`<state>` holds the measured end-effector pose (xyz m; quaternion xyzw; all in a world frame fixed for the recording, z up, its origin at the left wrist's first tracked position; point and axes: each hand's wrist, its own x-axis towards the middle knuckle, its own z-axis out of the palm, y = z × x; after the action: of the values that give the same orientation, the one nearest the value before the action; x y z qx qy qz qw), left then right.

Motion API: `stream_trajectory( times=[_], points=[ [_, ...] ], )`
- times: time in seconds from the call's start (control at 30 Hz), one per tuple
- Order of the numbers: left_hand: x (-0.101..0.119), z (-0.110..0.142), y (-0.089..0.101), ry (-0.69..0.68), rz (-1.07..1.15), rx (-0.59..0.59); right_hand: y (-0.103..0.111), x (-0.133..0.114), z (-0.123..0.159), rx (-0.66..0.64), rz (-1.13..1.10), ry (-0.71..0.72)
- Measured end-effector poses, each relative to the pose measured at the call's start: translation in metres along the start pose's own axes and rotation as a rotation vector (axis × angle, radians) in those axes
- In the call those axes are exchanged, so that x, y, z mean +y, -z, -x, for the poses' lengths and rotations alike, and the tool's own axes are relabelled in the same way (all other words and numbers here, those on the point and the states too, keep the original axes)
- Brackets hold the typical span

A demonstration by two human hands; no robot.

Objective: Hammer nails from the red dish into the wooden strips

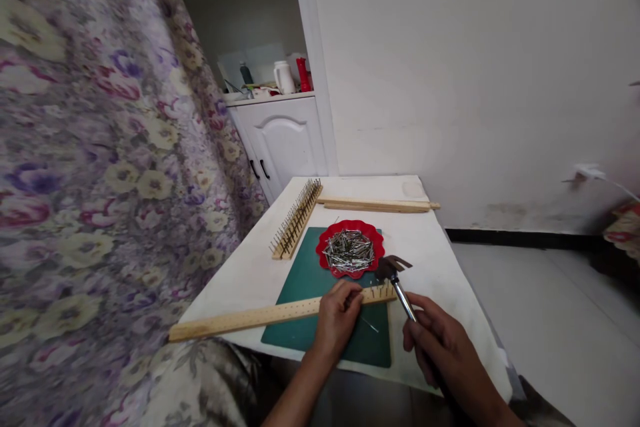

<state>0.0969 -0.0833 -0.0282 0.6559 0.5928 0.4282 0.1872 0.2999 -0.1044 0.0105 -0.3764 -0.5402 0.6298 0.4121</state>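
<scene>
A pale wooden strip (260, 315) with rows of small holes lies across the green mat (305, 260). Several upright nails (383, 289) stand in its right end. My left hand (340, 313) rests on the strip just left of those nails, thumb and fingers pinched together; whatever is between the fingertips is hidden. In my right hand (440, 340) is a claw hammer (403, 297), gripped by its handle, with the head raised over the strip's right end. One loose nail (370, 325) lies on the mat beside my left hand. Beyond the strip sits a red scalloped dish (320, 250) full of loose nails (349, 250).
A wooden piece studded with rows of nails (297, 220) lies at the table's left side. Plain wooden strips (377, 204) lie at the back of the white-covered table (235, 280). A floral curtain (125, 147) hangs close on the left; a wall (450, 80) stands behind.
</scene>
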Motion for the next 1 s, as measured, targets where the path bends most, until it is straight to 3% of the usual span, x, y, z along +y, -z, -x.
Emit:
stream_trajectory(
  times=[0.2,0.47,0.67,0.9,1.0],
  points=[
    [-0.005,0.022,0.022,-0.098,-0.199,-0.199,0.002,0.0,-0.002,0.029,-0.005,0.006],
    [0.003,0.016,0.003,-0.172,-0.395,-0.439,-0.001,-0.003,-0.002,0.012,0.029,-0.007],
    [0.012,0.004,0.009,-0.211,-0.483,-0.573,0.001,-0.006,-0.002,0.03,0.015,-0.016],
    [0.01,0.011,0.014,-0.339,-0.471,-0.533,0.0,-0.006,-0.002,0.02,0.012,-0.017],
    [0.002,0.017,0.016,-0.257,-0.346,-0.443,0.0,-0.005,-0.002,0.016,0.02,-0.014]
  ],
)
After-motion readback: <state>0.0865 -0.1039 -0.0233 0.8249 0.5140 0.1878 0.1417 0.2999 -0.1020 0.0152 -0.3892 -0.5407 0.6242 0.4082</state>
